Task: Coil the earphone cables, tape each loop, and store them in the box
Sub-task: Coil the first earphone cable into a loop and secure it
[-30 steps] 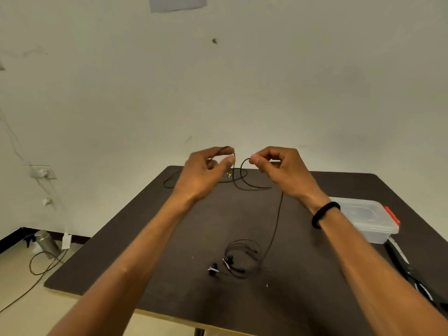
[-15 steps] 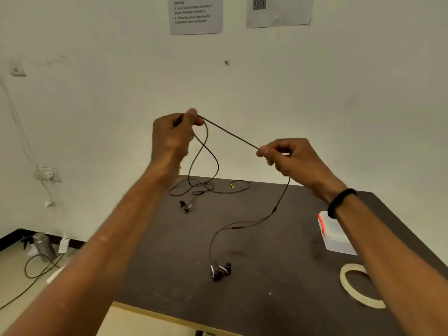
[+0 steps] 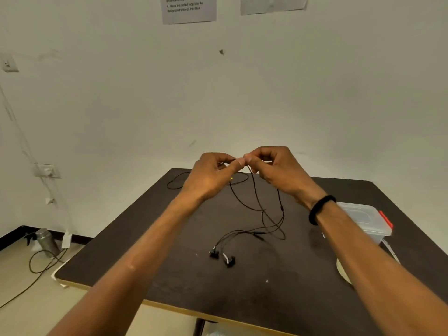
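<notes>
Your left hand (image 3: 208, 175) and right hand (image 3: 278, 170) meet fingertip to fingertip, both pinching the cable (image 3: 260, 207), whose earbuds (image 3: 223, 257) lie on the counter (image 3: 145, 251) below them.

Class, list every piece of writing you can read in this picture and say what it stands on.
"4. Place the coiled loop into the designated area on the desk": left wall sheet, blurred, partly guessed.
"around the loop to secure it": same sheet, line above, cropped.
Right wall sheet: nothing legible.
</notes>
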Motion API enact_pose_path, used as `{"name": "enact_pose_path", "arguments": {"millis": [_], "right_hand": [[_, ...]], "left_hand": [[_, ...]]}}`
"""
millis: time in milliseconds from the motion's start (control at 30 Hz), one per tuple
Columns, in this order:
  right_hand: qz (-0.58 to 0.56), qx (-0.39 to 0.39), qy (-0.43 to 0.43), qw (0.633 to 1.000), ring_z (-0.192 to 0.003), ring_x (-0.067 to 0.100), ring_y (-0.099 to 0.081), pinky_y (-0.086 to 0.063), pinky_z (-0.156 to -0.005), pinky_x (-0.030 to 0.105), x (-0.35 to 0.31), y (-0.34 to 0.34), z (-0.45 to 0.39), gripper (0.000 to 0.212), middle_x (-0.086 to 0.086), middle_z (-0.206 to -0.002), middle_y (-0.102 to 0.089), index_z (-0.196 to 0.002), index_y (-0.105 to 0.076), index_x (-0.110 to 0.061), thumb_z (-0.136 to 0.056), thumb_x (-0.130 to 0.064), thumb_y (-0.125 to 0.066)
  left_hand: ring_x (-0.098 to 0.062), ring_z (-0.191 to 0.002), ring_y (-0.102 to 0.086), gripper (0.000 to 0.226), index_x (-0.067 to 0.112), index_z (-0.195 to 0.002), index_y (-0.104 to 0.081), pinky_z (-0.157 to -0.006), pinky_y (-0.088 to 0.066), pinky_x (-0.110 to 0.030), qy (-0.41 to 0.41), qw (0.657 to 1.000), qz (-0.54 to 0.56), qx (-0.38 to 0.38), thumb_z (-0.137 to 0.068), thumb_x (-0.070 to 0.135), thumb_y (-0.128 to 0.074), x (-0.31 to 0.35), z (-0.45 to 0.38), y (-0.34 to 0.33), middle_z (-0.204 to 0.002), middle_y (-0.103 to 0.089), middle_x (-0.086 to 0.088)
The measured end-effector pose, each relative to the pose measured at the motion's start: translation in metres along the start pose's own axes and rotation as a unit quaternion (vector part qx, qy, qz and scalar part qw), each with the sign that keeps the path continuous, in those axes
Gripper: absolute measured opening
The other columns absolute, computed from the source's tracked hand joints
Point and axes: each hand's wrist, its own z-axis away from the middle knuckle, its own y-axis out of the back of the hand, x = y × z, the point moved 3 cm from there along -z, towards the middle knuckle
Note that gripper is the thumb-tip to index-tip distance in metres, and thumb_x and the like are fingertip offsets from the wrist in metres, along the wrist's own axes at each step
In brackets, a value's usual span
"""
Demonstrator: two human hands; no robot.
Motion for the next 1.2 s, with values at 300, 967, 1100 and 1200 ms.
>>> {"name": "enact_pose_path", "arguments": {"millis": [300,967,1100,1200], "right_hand": [[0.001,-0.019,-0.039,0.999,-0.056,0.0,-0.052,-0.041,-0.058,0.01,0.013,0.01,0.013,0.025,-0.007,-0.075,-0.068,-0.097,-0.082,-0.022,-0.099,-0.043,-0.068],[0.013,-0.029,-0.032,0.999,-0.058,-0.003,-0.056,-0.041,-0.06,0.01,0.002,0.014,0.015,0.025,-0.019,-0.067,-0.066,-0.093,-0.08,-0.018,-0.099,-0.039,-0.069],[0.018,-0.034,-0.029,0.999,-0.058,-0.005,-0.056,-0.039,-0.062,0.011,-0.001,0.013,0.014,0.025,-0.022,-0.068,-0.067,-0.094,-0.079,-0.017,-0.1,-0.039,-0.068],[0.013,-0.042,-0.041,0.998,-0.058,-0.001,-0.051,-0.041,-0.061,0.015,0.005,0.019,0.018,0.027,-0.014,-0.069,-0.065,-0.092,-0.081,-0.021,-0.097,-0.045,-0.07]], "left_hand": [[-0.013,-0.07,-0.066,0.024,0.023,-0.09,-0.083,-0.072,-0.052,-0.036,0.037,0.994,-0.026,0.105,-0.095,0.044,-0.071,-0.008,0.0,0.054,-0.071,-0.073,0.01],[0.005,-0.056,-0.059,0.031,0.032,-0.113,-0.077,-0.057,-0.037,-0.007,-0.028,0.998,-0.059,0.0,-0.1,0.054,-0.06,0.007,0.016,-0.001,-0.057,-0.062,0.019],[-0.009,-0.05,-0.039,0.039,0.027,-0.09,-0.08,-0.057,-0.033,-0.025,-0.047,0.997,-0.035,-0.056,-0.102,0.055,-0.054,0.004,0.015,-0.014,-0.05,-0.043,0.011],[-0.027,-0.055,-0.042,0.041,0.03,-0.087,-0.079,-0.058,-0.035,-0.031,-0.051,0.997,-0.038,-0.05,-0.101,0.059,-0.054,-0.003,0.013,0.004,-0.059,-0.05,-0.006]]}}
